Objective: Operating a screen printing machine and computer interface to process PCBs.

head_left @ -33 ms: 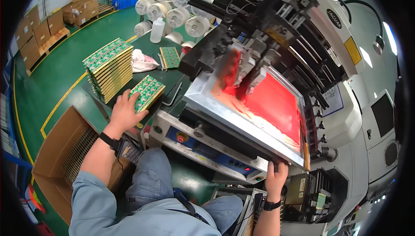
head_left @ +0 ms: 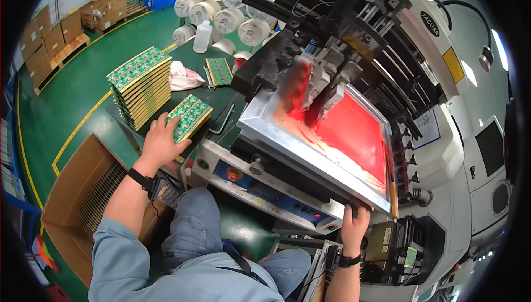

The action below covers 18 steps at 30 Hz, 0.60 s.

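Presently, small stack of green circuit boards (head_left: 189, 116) lies at one o'clock of left hand (head_left: 160, 142), fingers spread touching it; right hand (head_left: 355, 225) grips metal frame (head_left: 310, 155).

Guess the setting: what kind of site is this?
Likely a circuit-board factory's screen-printing station: a framed red-inked screen on a printing machine, stacks of green circuit boards, and paper rolls on the floor.

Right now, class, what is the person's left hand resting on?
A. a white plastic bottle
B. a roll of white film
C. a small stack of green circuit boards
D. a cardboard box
C: the left hand lies on the small stack of green circuit boards beside the taller stack.
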Each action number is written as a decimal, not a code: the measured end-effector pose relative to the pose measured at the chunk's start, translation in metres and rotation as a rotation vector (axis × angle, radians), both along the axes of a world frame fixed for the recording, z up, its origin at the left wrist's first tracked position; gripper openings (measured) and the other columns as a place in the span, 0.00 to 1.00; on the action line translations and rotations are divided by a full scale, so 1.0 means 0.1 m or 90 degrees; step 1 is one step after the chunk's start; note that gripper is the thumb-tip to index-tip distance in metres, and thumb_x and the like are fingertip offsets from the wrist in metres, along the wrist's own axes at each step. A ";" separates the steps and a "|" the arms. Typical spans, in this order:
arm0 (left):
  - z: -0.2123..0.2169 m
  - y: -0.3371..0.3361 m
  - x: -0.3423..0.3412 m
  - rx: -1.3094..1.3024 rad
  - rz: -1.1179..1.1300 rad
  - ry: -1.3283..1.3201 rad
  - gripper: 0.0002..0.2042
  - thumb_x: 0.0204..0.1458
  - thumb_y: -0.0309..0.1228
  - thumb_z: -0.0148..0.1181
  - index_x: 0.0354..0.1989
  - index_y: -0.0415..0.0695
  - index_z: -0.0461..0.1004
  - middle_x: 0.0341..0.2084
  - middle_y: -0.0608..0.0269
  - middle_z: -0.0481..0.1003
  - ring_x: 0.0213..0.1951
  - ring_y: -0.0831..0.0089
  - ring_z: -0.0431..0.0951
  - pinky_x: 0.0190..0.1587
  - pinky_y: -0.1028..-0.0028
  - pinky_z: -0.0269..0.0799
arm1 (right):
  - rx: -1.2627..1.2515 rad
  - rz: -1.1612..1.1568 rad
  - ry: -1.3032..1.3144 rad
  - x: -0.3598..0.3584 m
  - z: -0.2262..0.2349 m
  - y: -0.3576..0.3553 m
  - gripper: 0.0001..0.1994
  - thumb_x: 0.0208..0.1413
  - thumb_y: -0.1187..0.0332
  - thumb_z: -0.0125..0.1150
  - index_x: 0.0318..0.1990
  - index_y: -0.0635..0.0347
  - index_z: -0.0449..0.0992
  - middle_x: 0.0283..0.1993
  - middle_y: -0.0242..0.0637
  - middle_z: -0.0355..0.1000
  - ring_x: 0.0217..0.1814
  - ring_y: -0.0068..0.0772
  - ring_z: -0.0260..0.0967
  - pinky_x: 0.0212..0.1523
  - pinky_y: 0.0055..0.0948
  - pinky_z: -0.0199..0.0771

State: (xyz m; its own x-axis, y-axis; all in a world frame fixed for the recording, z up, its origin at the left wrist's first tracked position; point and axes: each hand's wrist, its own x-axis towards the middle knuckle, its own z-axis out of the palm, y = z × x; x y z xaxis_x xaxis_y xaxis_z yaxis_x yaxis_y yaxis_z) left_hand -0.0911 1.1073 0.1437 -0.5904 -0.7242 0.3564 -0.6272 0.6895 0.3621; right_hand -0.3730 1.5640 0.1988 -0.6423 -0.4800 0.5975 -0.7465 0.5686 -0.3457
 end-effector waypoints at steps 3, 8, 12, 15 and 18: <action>-0.09 -0.03 -0.05 -0.035 -0.032 0.004 0.34 0.43 0.43 0.69 0.59 0.44 0.66 0.58 0.42 0.63 0.53 0.44 0.67 0.57 0.55 0.66 | 0.027 -0.002 0.005 -0.17 -0.05 -0.07 0.12 0.56 0.71 0.59 0.46 0.68 0.75 0.42 0.52 0.74 0.45 0.53 0.69 0.50 0.41 0.67; -0.19 -0.09 -0.02 -0.064 -0.034 -0.015 0.33 0.45 0.42 0.68 0.60 0.43 0.66 0.58 0.41 0.63 0.53 0.43 0.67 0.57 0.55 0.66 | 0.124 0.005 -0.038 -0.61 -0.16 -0.19 0.15 0.58 0.67 0.58 0.50 0.67 0.74 0.48 0.55 0.73 0.54 0.56 0.69 0.55 0.44 0.66; -0.24 -0.09 -0.09 -0.055 -0.034 -0.026 0.32 0.47 0.42 0.67 0.60 0.43 0.65 0.60 0.41 0.62 0.55 0.42 0.66 0.58 0.54 0.64 | 0.339 -0.022 0.228 -0.93 -0.16 -0.27 0.19 0.62 0.61 0.53 0.54 0.66 0.72 0.54 0.56 0.71 0.57 0.55 0.67 0.61 0.47 0.63; -0.30 -0.07 -0.11 -0.020 -0.030 -0.045 0.32 0.49 0.42 0.65 0.62 0.43 0.63 0.61 0.41 0.60 0.59 0.41 0.63 0.61 0.54 0.61 | 0.241 -0.054 0.102 -1.17 -0.26 -0.38 0.19 0.63 0.60 0.51 0.54 0.64 0.72 0.56 0.55 0.70 0.59 0.54 0.66 0.62 0.44 0.62; -0.39 -0.11 -0.07 -0.080 -0.030 -0.025 0.32 0.47 0.43 0.67 0.60 0.42 0.65 0.59 0.40 0.62 0.55 0.41 0.66 0.58 0.54 0.64 | 0.225 -0.024 0.164 -1.41 -0.39 -0.39 0.20 0.63 0.59 0.51 0.55 0.64 0.72 0.57 0.53 0.70 0.61 0.51 0.66 0.63 0.43 0.62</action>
